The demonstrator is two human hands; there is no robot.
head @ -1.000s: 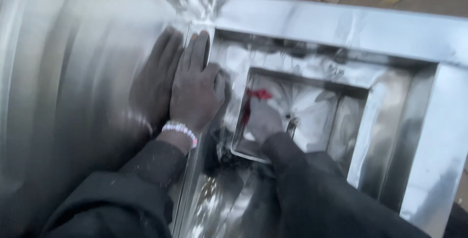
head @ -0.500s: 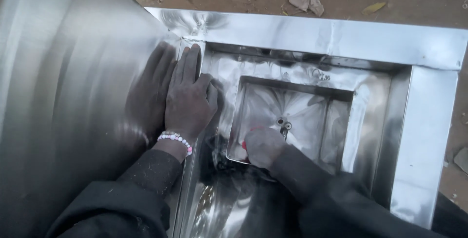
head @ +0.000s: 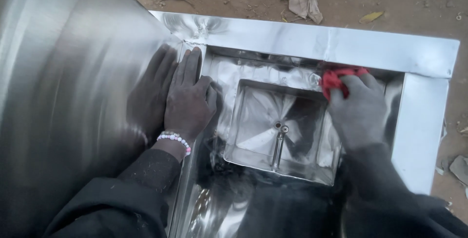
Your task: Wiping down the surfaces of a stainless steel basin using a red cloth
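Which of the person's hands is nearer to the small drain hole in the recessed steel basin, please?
Roughly level, right perhaps nearer. It presses a red cloth up-right of the drain hole; the left hand lies flat on the rim.

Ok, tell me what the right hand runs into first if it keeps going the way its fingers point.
The right hand, holding a red cloth, points toward the far inner wall of the steel sink. That wall, just under the flat rim, looks like the first thing it would meet; the cloth seems already at or near it, though depth is unclear.

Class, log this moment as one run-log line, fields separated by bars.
left hand: flat on shiny steel sink frame | right hand: pressing red cloth in far right corner | sunken square basin: uncovered
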